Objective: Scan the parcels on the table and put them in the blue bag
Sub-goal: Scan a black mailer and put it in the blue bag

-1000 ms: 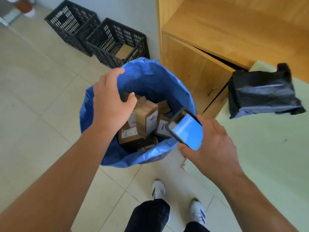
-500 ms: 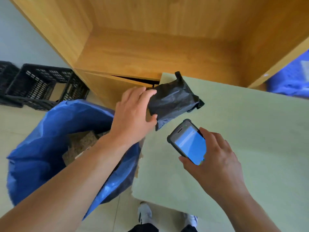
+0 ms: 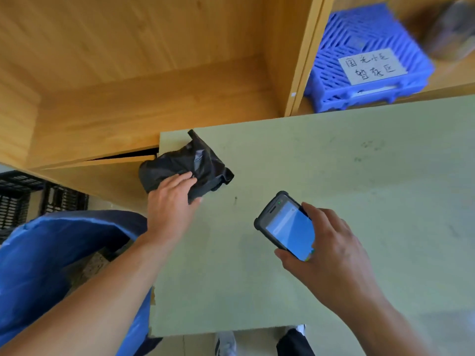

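Currently left hand [image 3: 171, 209] fingers clamped on black parcel [image 3: 180, 165]; right hand [image 3: 331, 255] fingers grip scanner [image 3: 285, 224].

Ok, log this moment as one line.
left hand: grips black parcel at table corner | right hand: holds scanner | blue bag: beside table

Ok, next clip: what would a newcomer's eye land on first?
The left hand grips a black parcel at the far left corner of the green table. The right hand holds a scanner, its blue screen lit, above the table. A blue bag stands open at lower left.
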The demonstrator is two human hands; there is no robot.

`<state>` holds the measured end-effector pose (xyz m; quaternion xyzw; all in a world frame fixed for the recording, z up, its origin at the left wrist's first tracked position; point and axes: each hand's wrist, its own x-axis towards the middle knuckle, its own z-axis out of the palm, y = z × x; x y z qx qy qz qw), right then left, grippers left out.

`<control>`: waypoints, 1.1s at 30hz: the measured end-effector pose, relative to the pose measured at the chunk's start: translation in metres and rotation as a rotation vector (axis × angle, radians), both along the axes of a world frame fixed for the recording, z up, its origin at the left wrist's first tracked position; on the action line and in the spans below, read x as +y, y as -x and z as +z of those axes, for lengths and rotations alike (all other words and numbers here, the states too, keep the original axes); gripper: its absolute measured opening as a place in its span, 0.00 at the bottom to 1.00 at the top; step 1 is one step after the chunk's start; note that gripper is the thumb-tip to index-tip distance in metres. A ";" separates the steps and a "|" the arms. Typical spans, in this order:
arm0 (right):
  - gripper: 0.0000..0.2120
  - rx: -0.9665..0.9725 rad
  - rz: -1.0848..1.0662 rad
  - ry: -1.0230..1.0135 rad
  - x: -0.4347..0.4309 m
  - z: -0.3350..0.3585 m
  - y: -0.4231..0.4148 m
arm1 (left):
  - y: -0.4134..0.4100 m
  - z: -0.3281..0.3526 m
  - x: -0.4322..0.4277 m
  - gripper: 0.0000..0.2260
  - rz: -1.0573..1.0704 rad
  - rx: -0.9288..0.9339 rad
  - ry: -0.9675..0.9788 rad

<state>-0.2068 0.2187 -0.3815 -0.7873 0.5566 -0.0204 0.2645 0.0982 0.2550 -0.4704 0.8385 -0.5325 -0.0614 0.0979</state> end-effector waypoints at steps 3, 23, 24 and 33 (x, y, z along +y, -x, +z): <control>0.43 -0.016 -0.010 -0.006 -0.002 0.008 0.013 | 0.007 0.001 0.000 0.13 -0.001 0.033 0.093; 0.41 -0.144 0.146 0.144 0.015 0.123 -0.009 | -0.002 0.223 0.014 0.03 0.250 0.294 0.282; 0.41 -0.154 0.150 0.162 0.016 0.131 -0.013 | -0.003 0.235 0.020 0.02 0.251 0.295 0.281; 0.36 -0.169 0.125 0.074 0.035 0.155 -0.034 | -0.018 0.274 0.081 0.05 0.338 0.227 0.297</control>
